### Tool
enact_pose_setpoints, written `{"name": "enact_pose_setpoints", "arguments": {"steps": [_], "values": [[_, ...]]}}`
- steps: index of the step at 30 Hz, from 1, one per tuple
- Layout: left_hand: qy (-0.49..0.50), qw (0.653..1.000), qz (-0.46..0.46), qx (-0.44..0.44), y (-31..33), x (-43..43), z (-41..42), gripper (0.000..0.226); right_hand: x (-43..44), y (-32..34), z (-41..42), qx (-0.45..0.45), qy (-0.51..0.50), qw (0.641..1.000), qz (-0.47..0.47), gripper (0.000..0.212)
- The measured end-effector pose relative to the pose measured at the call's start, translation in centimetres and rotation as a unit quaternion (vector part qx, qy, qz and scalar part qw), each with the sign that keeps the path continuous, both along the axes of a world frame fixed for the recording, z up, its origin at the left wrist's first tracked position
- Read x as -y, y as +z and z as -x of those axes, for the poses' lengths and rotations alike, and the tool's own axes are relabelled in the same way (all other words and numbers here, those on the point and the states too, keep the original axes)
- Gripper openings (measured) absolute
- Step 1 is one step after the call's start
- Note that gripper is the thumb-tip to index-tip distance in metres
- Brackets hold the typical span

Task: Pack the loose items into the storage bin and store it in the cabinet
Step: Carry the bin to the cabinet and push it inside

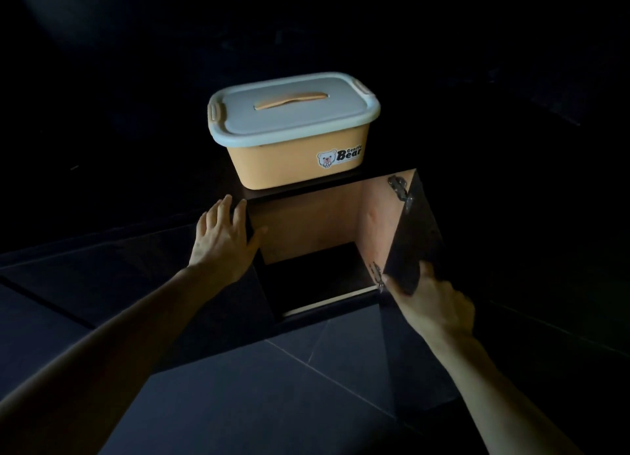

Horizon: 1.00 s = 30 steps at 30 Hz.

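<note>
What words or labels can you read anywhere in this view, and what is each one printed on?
"Gentle Bear": on the white bear sticker stuck to the front wall of the orange plastic storage bin with a pale grey lid.
A thin line of smaller print under "Bear" is too small to read.
Nothing else in view carries text.

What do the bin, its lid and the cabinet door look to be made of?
Bin: likely moulded plastic, matte orange, with smooth rounded walls and a printed bear sticker. Lid: same kind of plastic, pale grey, with a moulded rim and orange handle. Cabinet door: probably dark laminated board, flat with metal hinges; the dim light leaves it uncertain.
</note>
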<state>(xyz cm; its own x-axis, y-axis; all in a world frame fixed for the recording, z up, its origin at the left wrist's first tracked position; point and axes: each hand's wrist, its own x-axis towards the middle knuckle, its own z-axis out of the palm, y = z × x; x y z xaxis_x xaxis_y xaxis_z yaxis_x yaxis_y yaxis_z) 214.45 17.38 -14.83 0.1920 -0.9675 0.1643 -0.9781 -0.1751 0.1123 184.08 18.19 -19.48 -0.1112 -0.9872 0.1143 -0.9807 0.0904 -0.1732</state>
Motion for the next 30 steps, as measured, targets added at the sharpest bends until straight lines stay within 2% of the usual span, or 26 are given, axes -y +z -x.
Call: {"name": "enact_pose_setpoints", "arguments": {"steps": [4,11,15,18,20,26,30], "values": [[0.005,1.000,-0.004,-0.014,1.7,0.0,-0.2,0.069,1.8,1.9,-1.4,0.041,0.047,0.998,-0.015,0.075],[0.010,0.999,0.003,-0.048,5.4,0.2,-2.1,0.067,5.0,8.6,-7.3,0.043,0.159,0.985,0.055,0.056],[0.022,0.998,0.004,-0.061,7.9,1.1,-3.7,0.068,6.9,12.5,-10.4,0.121,0.187,0.975,0.024,0.058],[0.006,0.998,0.014,-0.065,9.3,2.1,-4.2,0.070,8.6,14.4,-11.6,0.047,0.216,0.970,0.102,0.057],[-0.007,0.998,0.028,-0.059,9.9,3.2,-4.2,0.069,10.0,15.3,-12.2,0.016,0.239,0.963,0.121,0.061],[-0.010,0.999,0.034,-0.040,10.1,6.8,-3.1,0.069,15.0,15.2,-12.7,0.008,0.271,0.961,0.057,0.071],[0.000,0.999,0.030,-0.024,9.5,10.0,-2.6,0.068,19.3,14.5,-12.1,0.006,0.258,0.966,0.028,0.071]]}}
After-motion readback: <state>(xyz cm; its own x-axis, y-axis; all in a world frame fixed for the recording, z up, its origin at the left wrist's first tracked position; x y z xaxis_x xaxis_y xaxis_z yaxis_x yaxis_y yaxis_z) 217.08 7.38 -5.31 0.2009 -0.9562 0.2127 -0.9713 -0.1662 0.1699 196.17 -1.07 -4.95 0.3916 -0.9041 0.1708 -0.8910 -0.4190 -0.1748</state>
